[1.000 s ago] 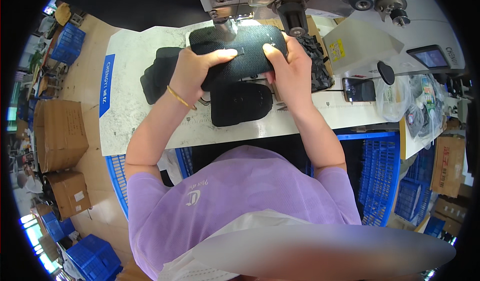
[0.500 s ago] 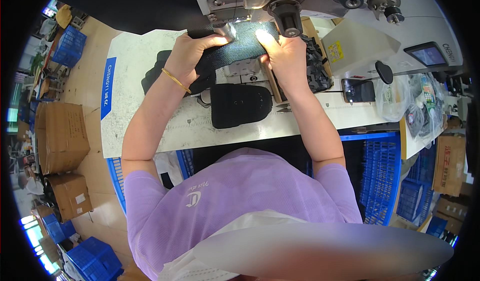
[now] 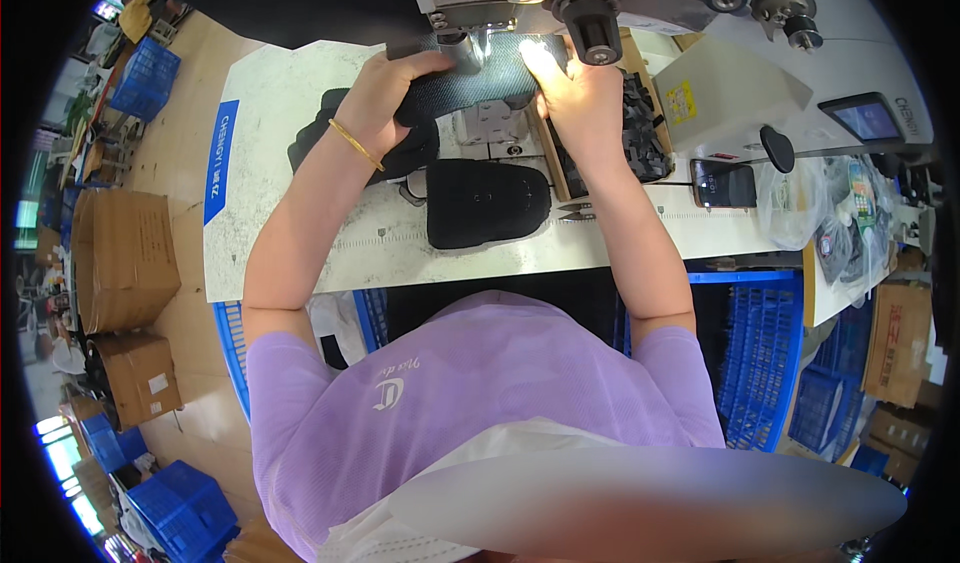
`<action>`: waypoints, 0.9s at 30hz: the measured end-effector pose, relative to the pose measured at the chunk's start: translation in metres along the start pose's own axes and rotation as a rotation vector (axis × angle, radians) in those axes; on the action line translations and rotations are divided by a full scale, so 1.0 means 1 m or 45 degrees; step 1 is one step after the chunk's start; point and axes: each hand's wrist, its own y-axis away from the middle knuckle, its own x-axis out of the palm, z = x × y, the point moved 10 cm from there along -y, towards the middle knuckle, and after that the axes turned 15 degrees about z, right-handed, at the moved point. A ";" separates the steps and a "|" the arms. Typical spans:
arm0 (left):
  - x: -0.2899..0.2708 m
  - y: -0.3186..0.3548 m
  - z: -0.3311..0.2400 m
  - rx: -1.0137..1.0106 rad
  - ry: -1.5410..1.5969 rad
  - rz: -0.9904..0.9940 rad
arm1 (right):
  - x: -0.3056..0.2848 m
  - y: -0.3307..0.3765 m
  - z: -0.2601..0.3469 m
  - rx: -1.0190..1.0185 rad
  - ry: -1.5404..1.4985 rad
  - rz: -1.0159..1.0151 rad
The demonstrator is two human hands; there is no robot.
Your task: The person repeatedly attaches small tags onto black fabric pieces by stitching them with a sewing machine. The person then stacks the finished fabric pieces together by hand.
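Both my hands stretch a dark, woven-textured fabric piece [image 3: 455, 93] under the head of a sewing machine [image 3: 480, 15]. My left hand [image 3: 384, 95] grips the piece's left side, with the thumb on top beside the metal cylinder near the needle area. On the right side, my right hand [image 3: 582, 101] pinches the fabric, its thumb lit by the machine lamp. The fingers beneath the cloth are hidden. Nearer to me on the table lies a black padded piece with a rounded end [image 3: 487, 205]. Several dark pieces [image 3: 318, 145] lie stacked beside my left wrist.
An open box [image 3: 645, 128] of small black parts stands by my right forearm, with snips [image 3: 577, 213] in front. Farther right are a phone [image 3: 724, 185], plastic bags [image 3: 795, 203] and a control screen [image 3: 862, 119]. Blue crates [image 3: 760, 363] stand below the table edge.
The whole view has shifted slightly, the machine sitting a little farther right and up. Both hands keep their hold on the fabric, with little movement relative to the machine.
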 end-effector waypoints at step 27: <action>-0.012 0.069 0.019 0.320 0.089 -0.021 | 0.056 0.058 -0.032 0.271 -0.693 0.471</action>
